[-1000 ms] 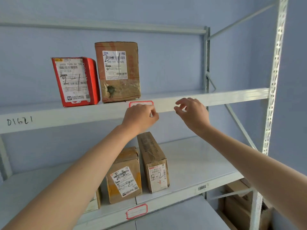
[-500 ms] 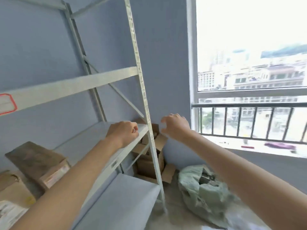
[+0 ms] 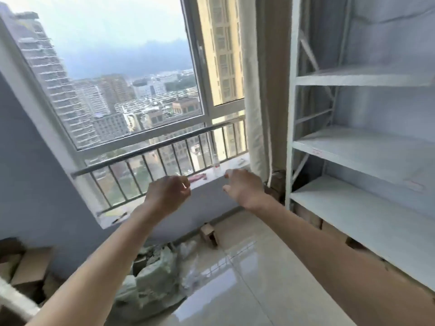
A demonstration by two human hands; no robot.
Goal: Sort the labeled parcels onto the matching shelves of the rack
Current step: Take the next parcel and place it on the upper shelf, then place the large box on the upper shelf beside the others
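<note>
Both your arms are stretched out in front of you, empty. Your left hand (image 3: 168, 194) is loosely curled, fingers bent toward the palm with nothing inside; your right hand (image 3: 244, 188) is spread open, fingers apart, also holding nothing. They hang in the air in front of the window sill (image 3: 211, 178), near a small clear bottle (image 3: 216, 164) that stands on it. No labeled parcel shows clearly (the frame is blurred). A white metal rack (image 3: 367, 147) stands to your right, its visible shelves bare, with brown cardboard boxes (image 3: 329, 228) tucked under the lowest shelf. On the tiled floor (image 3: 247, 278) below your left arm lies a green woven sack (image 3: 153, 278), with more cardboard boxes (image 3: 28, 269) at far left.
</note>
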